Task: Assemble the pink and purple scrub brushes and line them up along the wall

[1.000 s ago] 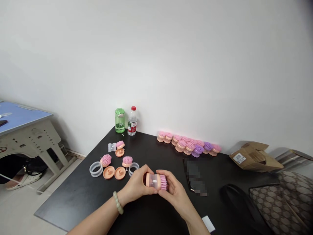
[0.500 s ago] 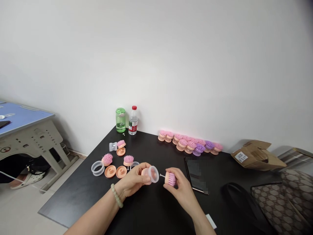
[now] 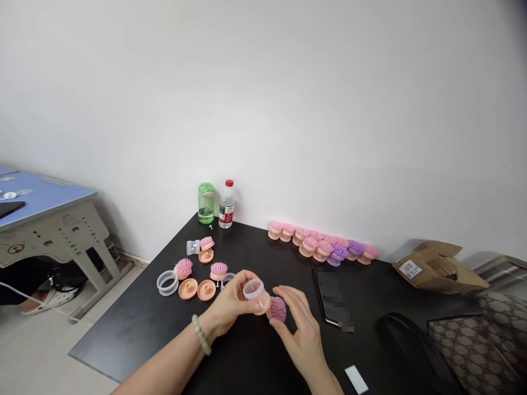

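Observation:
My left hand point(image 3: 235, 304), with a beaded bracelet at the wrist, is closed around a translucent plastic ring point(image 3: 253, 289) joined to a peach cap point(image 3: 263, 305). The ring's open side is tilted upward. My right hand point(image 3: 297, 318) grips a pink bristle brush head point(image 3: 278, 309) between thumb and fingers. The brush head meets the peach cap's right side, bristles turned away from it; its stem is hidden. Left of my hands lie loose pink brush heads point(image 3: 218, 271), peach discs point(image 3: 206, 290) and a clear ring point(image 3: 167, 283).
Pink and purple brushes point(image 3: 323, 249) on bases stand in rows along the wall. A green bottle point(image 3: 206, 203) and a water bottle point(image 3: 226, 204) stand at the far corner. To the right are a phone point(image 3: 327, 296), white card point(image 3: 356, 379), brown paper bag point(image 3: 432, 263) and patterned bag point(image 3: 457, 343).
The translucent ring has turned from facing right to facing upward. My right hand has brought the pink brush head left against the peach cap, and its white stem is out of sight.

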`<action>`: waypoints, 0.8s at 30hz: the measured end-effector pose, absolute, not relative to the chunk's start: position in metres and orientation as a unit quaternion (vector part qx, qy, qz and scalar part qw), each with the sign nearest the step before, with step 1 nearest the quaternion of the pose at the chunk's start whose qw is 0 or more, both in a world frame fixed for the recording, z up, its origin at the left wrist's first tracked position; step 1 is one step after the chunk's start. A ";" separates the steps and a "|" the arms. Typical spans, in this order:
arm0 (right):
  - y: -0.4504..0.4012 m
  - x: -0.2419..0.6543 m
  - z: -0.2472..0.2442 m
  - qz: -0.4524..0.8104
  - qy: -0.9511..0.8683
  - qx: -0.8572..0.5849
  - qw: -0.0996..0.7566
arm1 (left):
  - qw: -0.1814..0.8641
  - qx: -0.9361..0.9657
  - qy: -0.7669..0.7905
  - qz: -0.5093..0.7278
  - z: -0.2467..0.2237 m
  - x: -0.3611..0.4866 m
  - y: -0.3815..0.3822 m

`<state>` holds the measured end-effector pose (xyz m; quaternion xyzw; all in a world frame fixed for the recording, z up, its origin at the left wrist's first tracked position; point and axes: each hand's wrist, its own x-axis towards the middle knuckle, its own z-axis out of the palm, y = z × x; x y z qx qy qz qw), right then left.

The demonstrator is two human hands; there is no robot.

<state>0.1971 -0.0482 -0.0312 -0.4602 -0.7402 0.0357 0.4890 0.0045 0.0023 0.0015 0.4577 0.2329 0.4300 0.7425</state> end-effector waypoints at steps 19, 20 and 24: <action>-0.060 0.178 -0.018 -0.120 -0.812 -0.356 0.445 | 0.624 0.584 0.378 0.356 -0.006 0.019 -0.006; -0.060 0.179 -0.019 -0.143 -0.819 -0.339 0.441 | 0.652 0.558 0.374 0.351 -0.006 0.020 -0.006; -0.053 0.191 -0.023 -0.106 -0.785 -0.369 0.485 | 0.654 0.539 0.379 0.371 -0.008 0.019 -0.004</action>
